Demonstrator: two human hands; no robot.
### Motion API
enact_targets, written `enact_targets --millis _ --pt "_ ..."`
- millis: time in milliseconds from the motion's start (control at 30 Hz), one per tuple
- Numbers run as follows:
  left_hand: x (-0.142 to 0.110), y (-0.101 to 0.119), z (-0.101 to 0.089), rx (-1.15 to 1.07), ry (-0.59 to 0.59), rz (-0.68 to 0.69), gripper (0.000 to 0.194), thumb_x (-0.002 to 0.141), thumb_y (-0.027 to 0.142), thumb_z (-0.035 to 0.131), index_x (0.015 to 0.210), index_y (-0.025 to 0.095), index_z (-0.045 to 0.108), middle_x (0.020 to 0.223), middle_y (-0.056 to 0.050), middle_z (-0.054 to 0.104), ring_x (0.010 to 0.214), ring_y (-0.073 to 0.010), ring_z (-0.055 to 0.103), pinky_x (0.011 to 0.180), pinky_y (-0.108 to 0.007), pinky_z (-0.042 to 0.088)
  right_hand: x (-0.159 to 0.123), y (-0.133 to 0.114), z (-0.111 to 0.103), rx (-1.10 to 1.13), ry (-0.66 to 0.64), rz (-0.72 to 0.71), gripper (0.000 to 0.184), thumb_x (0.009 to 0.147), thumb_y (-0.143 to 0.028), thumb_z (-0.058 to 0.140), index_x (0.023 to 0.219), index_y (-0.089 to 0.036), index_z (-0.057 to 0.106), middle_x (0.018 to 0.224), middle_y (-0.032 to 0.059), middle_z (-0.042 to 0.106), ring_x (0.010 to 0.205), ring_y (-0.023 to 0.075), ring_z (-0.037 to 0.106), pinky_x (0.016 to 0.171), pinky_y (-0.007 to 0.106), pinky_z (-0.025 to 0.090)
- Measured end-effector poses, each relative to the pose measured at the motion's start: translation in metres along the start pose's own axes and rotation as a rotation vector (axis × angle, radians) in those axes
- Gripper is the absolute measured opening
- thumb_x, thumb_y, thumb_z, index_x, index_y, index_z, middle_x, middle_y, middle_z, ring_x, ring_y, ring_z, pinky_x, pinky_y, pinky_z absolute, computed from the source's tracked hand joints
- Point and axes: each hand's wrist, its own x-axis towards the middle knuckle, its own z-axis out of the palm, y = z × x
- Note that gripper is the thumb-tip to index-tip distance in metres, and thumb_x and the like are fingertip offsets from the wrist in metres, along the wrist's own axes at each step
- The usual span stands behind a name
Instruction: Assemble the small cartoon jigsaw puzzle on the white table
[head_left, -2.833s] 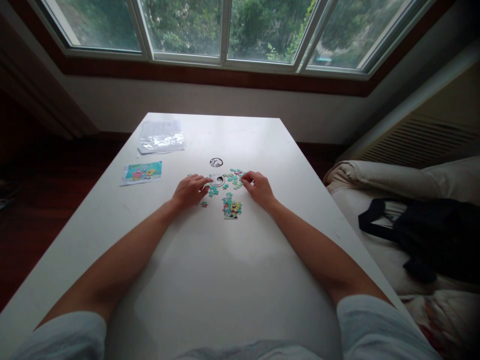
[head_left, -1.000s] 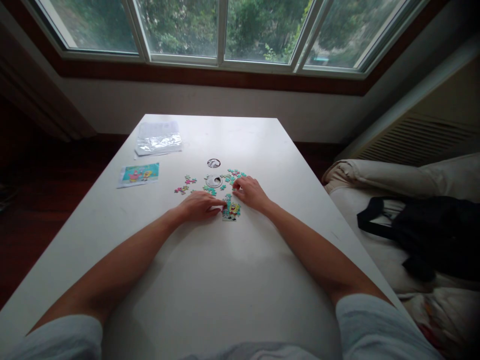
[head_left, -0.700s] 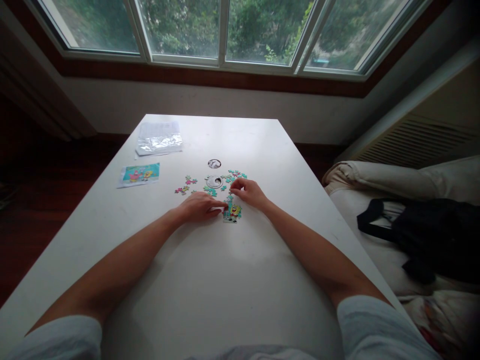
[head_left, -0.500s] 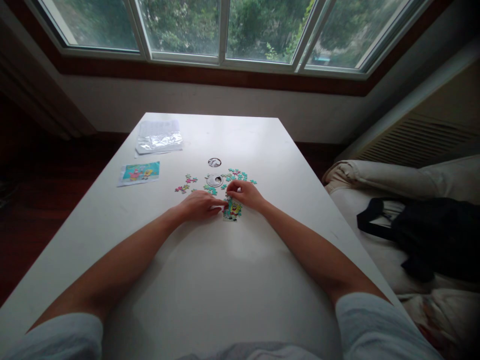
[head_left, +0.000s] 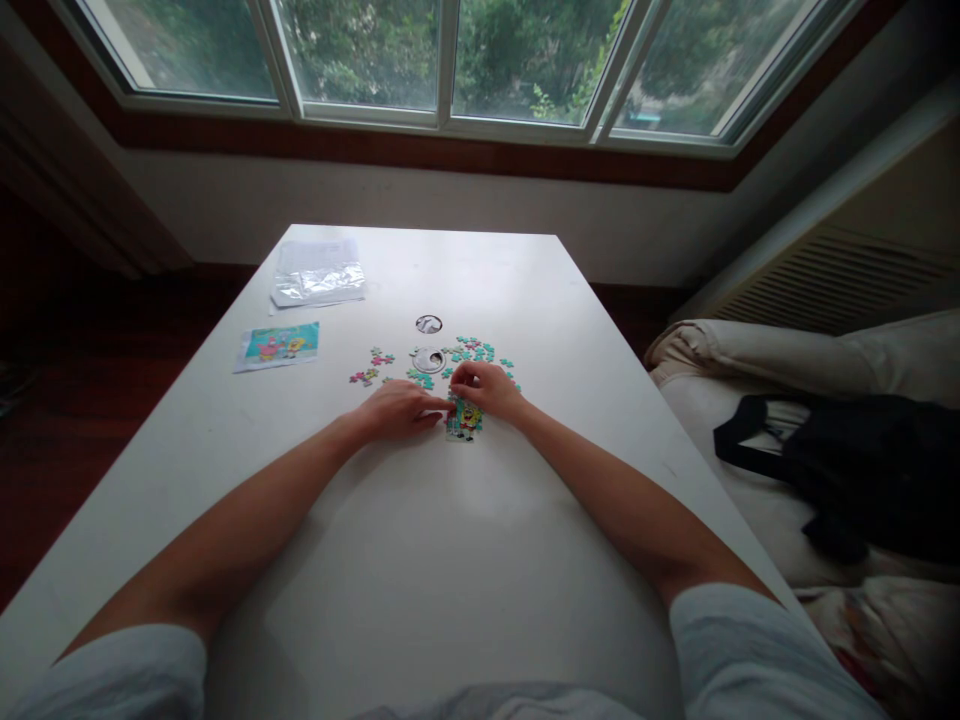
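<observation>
A small joined patch of a cartoon jigsaw (head_left: 465,421) lies in the middle of the white table (head_left: 420,560). My left hand (head_left: 397,410) rests flat beside it, fingers stretched out with the tips touching its left edge. My right hand (head_left: 484,387) is curled at the patch's top edge, fingertips pinched on a puzzle piece too small to make out clearly. Loose teal pieces (head_left: 472,352) lie just beyond my right hand, and pink ones (head_left: 371,368) lie further left.
A round cable hole (head_left: 428,324) and its loose cap (head_left: 428,360) sit behind the pieces. A picture card (head_left: 279,345) and a clear plastic bag (head_left: 318,272) lie at the far left. A black bag (head_left: 862,470) rests on bedding to the right.
My left hand came back from the loose pieces to the joined patch's left edge. My right hand slid left and down from the teal pieces to the patch's top.
</observation>
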Motion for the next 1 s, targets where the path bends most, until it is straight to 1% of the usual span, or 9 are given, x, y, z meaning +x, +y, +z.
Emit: enact_targets --millis 100,167,500,600,733,800,867,933,1000 --pt "0.0 0.0 0.001 -0.011 0.003 -0.001 0.035 0.098 0.034 0.052 0.126 0.034 0.072 0.077 -0.002 0.073 0.07 -0.0175 0.065 0.068 -0.027 0.041 0.001 0.0 -0.001 -0.121 0.031 -0.048 0.004 0.085 -0.02 0.071 0.081 -0.021 0.07 0.082 0.0011 0.069 0.083 0.0177 0.058 0.081 0.031 0.043" --pt "0.0 0.0 0.001 -0.016 0.007 -0.004 0.035 0.098 0.033 0.052 0.126 0.034 0.072 0.078 -0.002 0.073 0.07 -0.0173 0.065 0.068 -0.027 0.041 0.002 0.001 0.0 -0.164 0.029 -0.07 0.004 0.085 -0.02 0.071 0.081 -0.021 0.07 0.083 0.0017 0.068 0.084 0.0186 0.057 0.083 0.032 0.042" --pt "0.001 0.002 -0.002 -0.023 0.005 -0.016 0.034 0.098 0.031 0.052 0.124 0.035 0.073 0.078 -0.001 0.074 0.069 -0.0162 0.065 0.065 -0.027 0.038 0.003 0.007 0.005 -0.258 0.018 -0.073 0.004 0.087 -0.025 0.074 0.086 -0.022 0.072 0.087 0.003 0.064 0.09 0.0208 0.053 0.087 0.034 0.038" --pt "0.002 0.002 -0.001 -0.032 -0.002 -0.023 0.034 0.098 0.031 0.051 0.124 0.035 0.072 0.08 -0.001 0.075 0.071 -0.0162 0.066 0.067 -0.027 0.039 0.002 0.006 0.005 -0.269 0.025 -0.082 0.004 0.087 -0.025 0.074 0.086 -0.022 0.071 0.087 0.0032 0.064 0.09 0.021 0.053 0.086 0.034 0.038" --pt "0.001 0.003 -0.001 -0.045 0.007 -0.007 0.033 0.099 0.03 0.05 0.123 0.034 0.073 0.087 -0.002 0.075 0.077 -0.0167 0.066 0.072 -0.028 0.043 0.002 0.006 0.004 -0.26 0.037 -0.085 0.004 0.088 -0.022 0.071 0.084 -0.022 0.072 0.085 0.0031 0.066 0.088 0.0205 0.055 0.086 0.034 0.04" --pt "0.001 0.003 -0.002 -0.046 0.016 0.029 0.033 0.1 0.031 0.049 0.124 0.033 0.072 0.088 -0.002 0.074 0.079 -0.0171 0.066 0.074 -0.028 0.044 0.001 0.007 0.0 -0.237 0.075 -0.088 0.007 0.089 -0.02 0.067 0.084 -0.022 0.072 0.083 0.0026 0.067 0.085 0.0196 0.056 0.085 0.033 0.041" --pt "0.001 0.003 -0.003 -0.033 0.038 0.069 0.035 0.101 0.034 0.049 0.129 0.031 0.07 0.088 -0.003 0.072 0.082 -0.0185 0.064 0.075 -0.029 0.046 0.001 0.009 -0.007 -0.201 0.153 -0.072 0.01 0.09 -0.021 0.064 0.086 -0.022 0.072 0.081 0.0023 0.068 0.082 0.0188 0.057 0.083 0.032 0.042" --pt "0.002 0.003 -0.003 -0.018 0.076 0.097 0.037 0.101 0.036 0.049 0.132 0.028 0.067 0.09 -0.005 0.07 0.088 -0.0206 0.063 0.077 -0.031 0.047 0.002 0.013 -0.017 -0.163 0.241 -0.023 0.011 0.091 -0.024 0.063 0.089 -0.021 0.073 0.082 0.0023 0.07 0.081 0.0185 0.058 0.08 0.031 0.044" --pt "0.002 0.002 -0.001 -0.024 0.121 0.115 0.037 0.1 0.036 0.05 0.131 0.027 0.068 0.098 -0.007 0.071 0.096 -0.0224 0.062 0.084 -0.034 0.049 0.002 0.02 -0.028 -0.137 0.315 0.054 0.013 0.089 -0.027 0.063 0.091 -0.021 0.074 0.082 0.002 0.07 0.078 0.018 0.059 0.077 0.031 0.045"
